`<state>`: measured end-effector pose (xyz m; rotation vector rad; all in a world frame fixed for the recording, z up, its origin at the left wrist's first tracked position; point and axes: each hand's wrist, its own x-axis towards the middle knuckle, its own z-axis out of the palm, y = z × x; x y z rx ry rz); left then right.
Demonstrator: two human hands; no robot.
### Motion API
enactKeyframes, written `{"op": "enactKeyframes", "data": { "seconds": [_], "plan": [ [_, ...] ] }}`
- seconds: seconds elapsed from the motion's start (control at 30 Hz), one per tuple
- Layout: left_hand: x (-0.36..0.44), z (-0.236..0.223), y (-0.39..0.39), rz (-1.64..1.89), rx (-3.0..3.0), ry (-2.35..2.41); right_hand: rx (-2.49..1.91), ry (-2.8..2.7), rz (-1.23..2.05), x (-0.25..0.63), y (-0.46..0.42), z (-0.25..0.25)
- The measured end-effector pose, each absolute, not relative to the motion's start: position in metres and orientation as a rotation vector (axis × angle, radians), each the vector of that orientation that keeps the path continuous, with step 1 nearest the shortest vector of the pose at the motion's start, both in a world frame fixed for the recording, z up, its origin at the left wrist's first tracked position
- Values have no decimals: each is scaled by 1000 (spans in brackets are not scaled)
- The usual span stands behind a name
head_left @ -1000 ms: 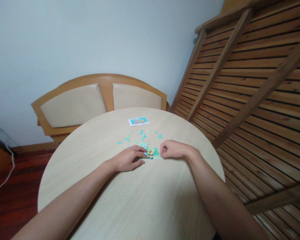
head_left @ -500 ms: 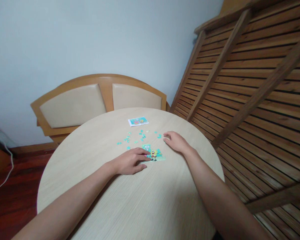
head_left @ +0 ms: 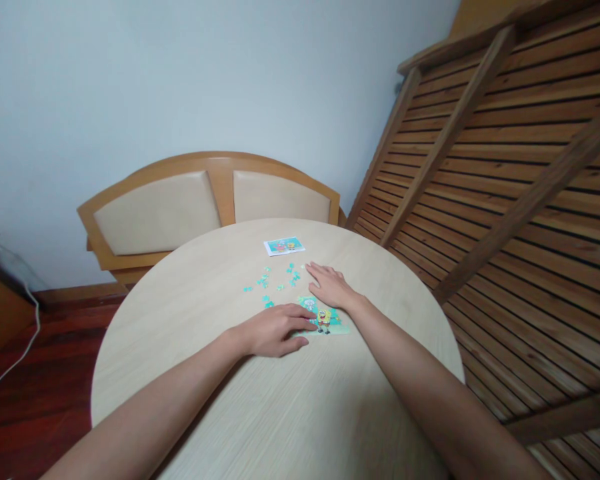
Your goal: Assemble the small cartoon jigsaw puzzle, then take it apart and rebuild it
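Observation:
A partly joined jigsaw puzzle point(head_left: 336, 321) with a yellow cartoon figure lies flat on the round table point(head_left: 280, 413). My left hand point(head_left: 277, 329) rests over its left side, fingers stretched out and apart, hiding that part. Beyond the puzzle, my right hand point(head_left: 331, 288) reaches leftward with its fingers extended and thumb apart. Its fingertips are beside a small pale puzzle piece point(head_left: 303, 267); whether they touch it I cannot tell. Several loose teal puzzle pieces point(head_left: 293, 275) are scattered left of these fingertips, and more pieces point(head_left: 268, 302) lie just past my left hand.
A printed picture card point(head_left: 284, 246) lies toward the table's far edge. Behind the table stands a wooden headboard with padded panels point(head_left: 157, 213) against the wall. A slatted wooden frame point(head_left: 480, 173) leans at the right. A white cable point(head_left: 37, 320) hangs at the left.
My right hand has moved left from the right-hand pieces to the pale piece beyond the puzzle. My left hand stays on the puzzle. The whole view has shifted slightly.

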<state>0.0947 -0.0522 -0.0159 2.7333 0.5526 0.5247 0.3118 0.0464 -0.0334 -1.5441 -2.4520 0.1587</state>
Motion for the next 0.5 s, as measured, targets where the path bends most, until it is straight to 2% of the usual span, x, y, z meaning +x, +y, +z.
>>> {"op": "enactKeyframes", "data": {
  "seconds": [0.2, 0.5],
  "plan": [
    [92, -17, -51, 519, 2717, 600, -1583, -2503, 125, 299, 45, -26],
    [84, -7, -44, 593, 2714, 724, -1348, -2482, 71, 329, 25, -11]
  ]
}}
